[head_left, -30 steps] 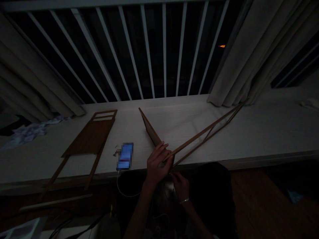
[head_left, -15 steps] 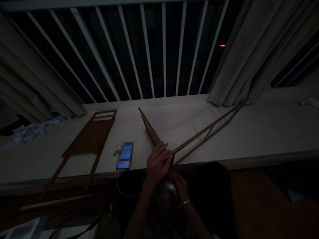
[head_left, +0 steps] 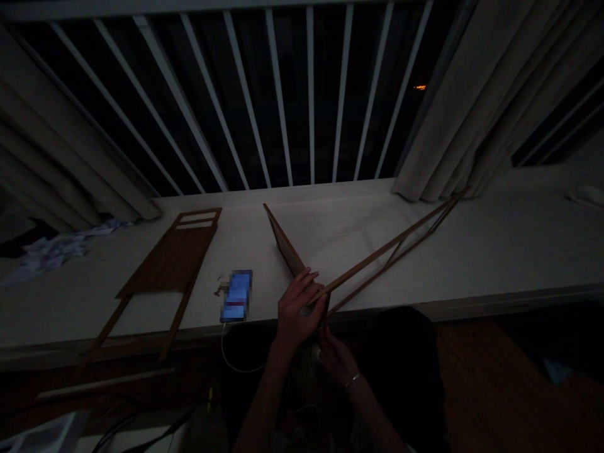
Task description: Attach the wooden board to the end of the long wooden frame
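wooden frame at the ledge's front edge, rails slanting off toward back right | left grip nearer, clamped round its near corner | right grip just under that, can't tell if it's pinching anything | joint's underside hidden, way too dark below the edge tbh

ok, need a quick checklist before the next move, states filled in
1. Left hand on the held wooden frame: ok, fingers around it near the corner
2. Right hand's contents: cannot tell, too dark at the fingertips
3. Phone apart from held frame: ok
4. White cable clear of the lap: cannot tell, fades into shadow
5. Lighting: not ok, dim
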`<action>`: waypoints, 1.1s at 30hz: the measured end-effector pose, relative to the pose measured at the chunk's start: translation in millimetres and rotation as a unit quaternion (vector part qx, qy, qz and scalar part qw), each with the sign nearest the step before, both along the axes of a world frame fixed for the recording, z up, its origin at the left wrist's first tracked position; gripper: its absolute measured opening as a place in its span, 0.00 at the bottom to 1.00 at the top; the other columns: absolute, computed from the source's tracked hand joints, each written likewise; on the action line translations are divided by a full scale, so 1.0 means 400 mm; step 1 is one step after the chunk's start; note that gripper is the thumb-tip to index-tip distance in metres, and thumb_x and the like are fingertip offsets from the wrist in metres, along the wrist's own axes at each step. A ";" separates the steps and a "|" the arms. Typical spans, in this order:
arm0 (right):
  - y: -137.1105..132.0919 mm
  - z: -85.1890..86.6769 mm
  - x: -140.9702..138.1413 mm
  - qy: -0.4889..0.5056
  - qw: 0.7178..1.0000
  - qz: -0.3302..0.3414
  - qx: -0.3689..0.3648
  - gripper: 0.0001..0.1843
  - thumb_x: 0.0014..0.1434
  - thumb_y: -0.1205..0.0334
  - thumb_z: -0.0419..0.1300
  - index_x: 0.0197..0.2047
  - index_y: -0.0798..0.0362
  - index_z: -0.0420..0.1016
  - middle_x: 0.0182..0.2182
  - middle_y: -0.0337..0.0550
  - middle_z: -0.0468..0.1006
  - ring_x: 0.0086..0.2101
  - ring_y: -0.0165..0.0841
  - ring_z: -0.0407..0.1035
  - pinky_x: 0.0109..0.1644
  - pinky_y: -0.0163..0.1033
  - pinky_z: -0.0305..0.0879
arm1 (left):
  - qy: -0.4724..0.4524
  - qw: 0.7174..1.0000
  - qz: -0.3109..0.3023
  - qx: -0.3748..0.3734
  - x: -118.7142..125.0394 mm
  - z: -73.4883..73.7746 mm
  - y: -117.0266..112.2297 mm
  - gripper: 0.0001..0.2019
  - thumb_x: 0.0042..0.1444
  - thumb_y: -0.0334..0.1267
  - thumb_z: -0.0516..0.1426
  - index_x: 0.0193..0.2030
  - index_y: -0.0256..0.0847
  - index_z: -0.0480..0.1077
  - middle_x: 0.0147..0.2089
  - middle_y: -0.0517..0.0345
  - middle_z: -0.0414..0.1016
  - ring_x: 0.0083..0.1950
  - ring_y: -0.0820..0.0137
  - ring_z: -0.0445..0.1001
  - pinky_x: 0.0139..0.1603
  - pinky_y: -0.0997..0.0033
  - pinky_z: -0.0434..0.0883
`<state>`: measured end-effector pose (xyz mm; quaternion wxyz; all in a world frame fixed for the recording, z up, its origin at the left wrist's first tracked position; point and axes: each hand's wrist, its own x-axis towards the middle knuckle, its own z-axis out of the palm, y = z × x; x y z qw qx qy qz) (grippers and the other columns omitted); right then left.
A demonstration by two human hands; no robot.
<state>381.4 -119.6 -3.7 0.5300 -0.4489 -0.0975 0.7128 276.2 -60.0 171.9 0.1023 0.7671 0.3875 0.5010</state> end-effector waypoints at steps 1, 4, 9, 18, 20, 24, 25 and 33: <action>0.001 -0.003 -0.003 -0.023 1.000 -0.006 0.002 0.14 0.41 0.52 0.65 0.28 0.54 0.73 0.24 0.41 0.76 0.20 0.28 0.67 0.19 0.30 0.57 | 0.000 1.000 0.001 0.001 0.000 0.000 0.000 0.08 0.49 0.29 0.55 0.38 0.38 0.70 0.49 0.51 0.70 0.56 0.62 0.63 0.54 0.57 0.65; 0.001 -0.015 -0.011 -0.126 0.992 -0.009 0.019 0.16 0.39 0.50 0.64 0.28 0.54 0.73 0.23 0.41 0.76 0.22 0.30 0.68 0.21 0.31 0.59 | 0.000 1.000 0.002 0.002 0.001 0.000 0.000 0.08 0.49 0.29 0.56 0.38 0.38 0.70 0.48 0.50 0.70 0.56 0.63 0.63 0.54 0.57 0.65; -0.002 -0.041 -0.014 -0.344 0.931 -0.015 0.124 0.17 0.45 0.47 0.59 0.27 0.54 0.71 0.19 0.41 0.74 0.22 0.31 0.67 0.26 0.34 0.61 | 0.001 1.000 -0.001 0.001 0.000 0.001 0.000 0.09 0.49 0.29 0.56 0.38 0.38 0.70 0.49 0.51 0.69 0.56 0.63 0.62 0.54 0.58 0.65; 0.001 -0.043 -0.008 -0.266 0.959 -0.029 0.089 0.23 0.40 0.43 0.61 0.30 0.56 0.73 0.22 0.44 0.76 0.21 0.32 0.67 0.24 0.34 0.61 | 0.002 1.000 0.000 0.006 -0.001 -0.002 0.002 0.09 0.49 0.29 0.56 0.38 0.38 0.70 0.48 0.50 0.70 0.56 0.63 0.63 0.53 0.58 0.66; 0.004 -0.042 -0.007 -0.223 0.972 -0.034 0.067 0.24 0.37 0.44 0.64 0.30 0.57 0.73 0.22 0.45 0.76 0.22 0.33 0.68 0.24 0.34 0.61 | 0.004 1.000 -0.001 0.005 -0.001 -0.001 0.001 0.09 0.49 0.29 0.55 0.38 0.38 0.70 0.49 0.50 0.70 0.56 0.63 0.63 0.53 0.57 0.65; 0.007 -0.048 -0.006 -0.161 0.985 -0.047 0.033 0.23 0.33 0.49 0.67 0.30 0.56 0.74 0.23 0.44 0.77 0.23 0.33 0.70 0.26 0.34 0.63 | 0.003 1.000 -0.001 0.004 -0.001 0.002 0.001 0.09 0.49 0.30 0.55 0.38 0.38 0.70 0.48 0.50 0.70 0.56 0.62 0.63 0.53 0.56 0.65; 0.007 -0.050 -0.007 -0.150 0.987 -0.054 0.029 0.22 0.33 0.50 0.67 0.29 0.56 0.75 0.22 0.44 0.77 0.23 0.33 0.70 0.26 0.34 0.63 | 0.003 1.000 0.000 0.005 0.000 0.002 0.001 0.09 0.49 0.30 0.55 0.38 0.38 0.70 0.48 0.50 0.70 0.56 0.62 0.63 0.53 0.56 0.66; 0.005 -0.047 -0.011 -0.050 0.996 -0.079 0.007 0.17 0.31 0.56 0.69 0.26 0.54 0.74 0.23 0.42 0.77 0.25 0.34 0.71 0.26 0.36 0.65 | 0.002 1.000 0.002 0.005 0.001 0.001 0.001 0.08 0.50 0.30 0.55 0.38 0.38 0.70 0.48 0.50 0.70 0.55 0.62 0.63 0.53 0.56 0.66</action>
